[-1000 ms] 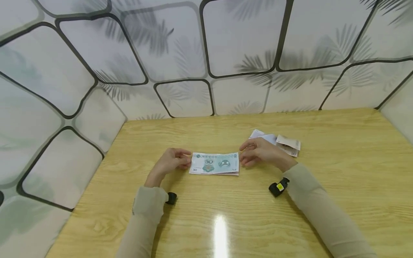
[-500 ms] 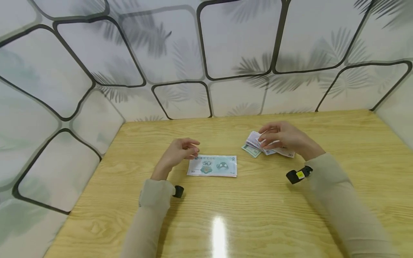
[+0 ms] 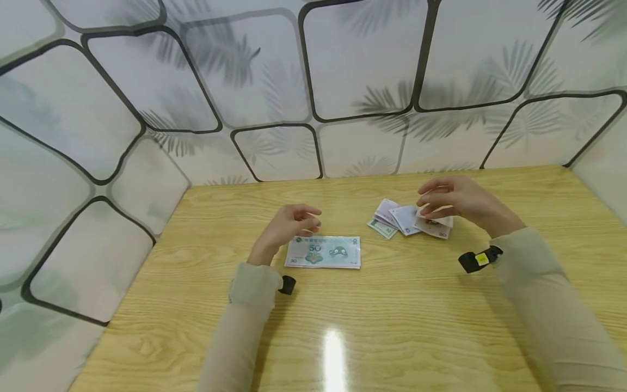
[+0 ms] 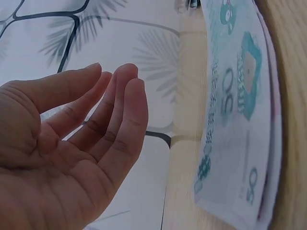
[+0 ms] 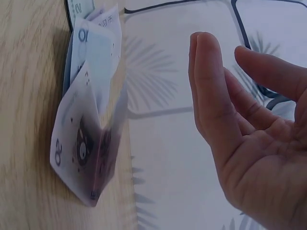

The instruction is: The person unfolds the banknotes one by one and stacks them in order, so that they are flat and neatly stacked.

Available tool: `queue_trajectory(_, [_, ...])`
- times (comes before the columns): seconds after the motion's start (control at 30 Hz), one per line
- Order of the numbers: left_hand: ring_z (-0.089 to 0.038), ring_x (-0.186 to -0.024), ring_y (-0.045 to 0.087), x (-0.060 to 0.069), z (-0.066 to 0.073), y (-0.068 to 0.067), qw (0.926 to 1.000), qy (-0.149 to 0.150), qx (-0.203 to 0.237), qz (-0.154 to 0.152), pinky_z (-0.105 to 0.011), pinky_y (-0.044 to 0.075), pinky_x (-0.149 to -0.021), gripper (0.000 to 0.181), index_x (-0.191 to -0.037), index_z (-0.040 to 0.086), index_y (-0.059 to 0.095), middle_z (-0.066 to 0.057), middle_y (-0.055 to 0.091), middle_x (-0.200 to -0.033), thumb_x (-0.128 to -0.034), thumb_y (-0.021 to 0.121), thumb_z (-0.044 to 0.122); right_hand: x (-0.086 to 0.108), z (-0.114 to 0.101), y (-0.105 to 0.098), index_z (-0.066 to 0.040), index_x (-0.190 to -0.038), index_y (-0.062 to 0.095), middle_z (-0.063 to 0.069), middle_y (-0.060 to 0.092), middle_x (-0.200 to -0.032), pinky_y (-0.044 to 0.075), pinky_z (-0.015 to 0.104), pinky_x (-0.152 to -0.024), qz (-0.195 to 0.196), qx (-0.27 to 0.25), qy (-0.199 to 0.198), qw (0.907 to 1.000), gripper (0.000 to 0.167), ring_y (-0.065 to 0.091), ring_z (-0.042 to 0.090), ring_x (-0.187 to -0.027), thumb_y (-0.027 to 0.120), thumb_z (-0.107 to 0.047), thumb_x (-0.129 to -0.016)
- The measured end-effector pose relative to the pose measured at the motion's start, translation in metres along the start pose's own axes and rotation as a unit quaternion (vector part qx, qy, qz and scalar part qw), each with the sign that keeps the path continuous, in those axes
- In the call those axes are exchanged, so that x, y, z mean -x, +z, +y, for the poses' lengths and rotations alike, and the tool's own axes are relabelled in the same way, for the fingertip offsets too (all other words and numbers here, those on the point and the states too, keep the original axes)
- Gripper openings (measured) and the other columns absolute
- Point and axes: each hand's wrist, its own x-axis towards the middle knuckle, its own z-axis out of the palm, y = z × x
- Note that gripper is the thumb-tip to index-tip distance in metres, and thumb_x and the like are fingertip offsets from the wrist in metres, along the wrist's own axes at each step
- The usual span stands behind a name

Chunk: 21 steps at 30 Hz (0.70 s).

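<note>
A pale green 50 banknote (image 3: 338, 253) lies flat on top of a small stack of notes on the table, its layered edges showing in the left wrist view. My left hand (image 3: 290, 224) hovers at the stack's upper left, fingers loosely bent and holding nothing; the left wrist view shows a gap to the paper. To the right lies a fanned group: a green note (image 3: 383, 229), a purple note (image 3: 385, 212), a blue note (image 3: 406, 220) and a folded brown note (image 3: 433, 229). Above the brown one is my right hand (image 3: 462, 202), apart from it and holding nothing.
The wood-grain table (image 3: 416, 321) runs back to a wall (image 3: 362, 147) with a leaf and dark-line pattern. A wrist camera (image 3: 474, 262) sits at the right cuff, another camera (image 3: 287, 285) at the left.
Both hands have come away from the ends of the 50 note. The right hand has moved right and back, uncovering the fanned notes; the left has shifted right, along the stack's far edge.
</note>
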Motion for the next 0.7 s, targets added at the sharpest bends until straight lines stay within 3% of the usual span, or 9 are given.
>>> queue_trajectory(0.2, [-0.041,-0.105,0.065,-0.008,0.003,0.008,0.9999,0.005,0.001,-0.009,-0.047,0.057,-0.092,0.032,-0.133,-0.011,0.058,-0.030,0.065,-0.115,-0.1033,0.057,0.002,0.005,0.003,-0.009,0.009,-0.126,0.051,0.007,0.069,-0.101,0.061,0.036,-0.084,0.008,0.008,0.004,0.9999,0.027,0.069,0.018,-0.089,0.057,-0.005,-0.104])
queue_trajectory(0.5, [-0.041,-0.106,0.066,-0.019,0.009,0.018,0.9998,-0.005,0.014,-0.013,-0.040,0.059,-0.089,0.032,-0.133,-0.011,0.058,-0.026,0.067,-0.114,-0.1027,0.057,0.001,0.012,0.007,-0.022,0.015,-0.134,0.043,0.008,0.068,-0.106,0.061,0.037,-0.085,0.023,0.031,0.018,0.9991,0.040,0.069,0.017,-0.091,0.057,-0.009,-0.105])
queue_trajectory(0.7, [-0.043,-0.109,0.064,-0.023,0.012,0.026,0.9993,-0.008,0.030,-0.020,-0.044,0.057,-0.094,0.032,-0.132,-0.010,0.058,-0.029,0.065,-0.117,-0.1028,0.057,0.001,0.015,0.013,-0.027,0.016,-0.135,0.041,0.008,0.066,-0.107,0.061,0.037,-0.085,0.027,0.033,0.026,0.9988,0.042,0.069,0.016,-0.091,0.056,-0.008,-0.105])
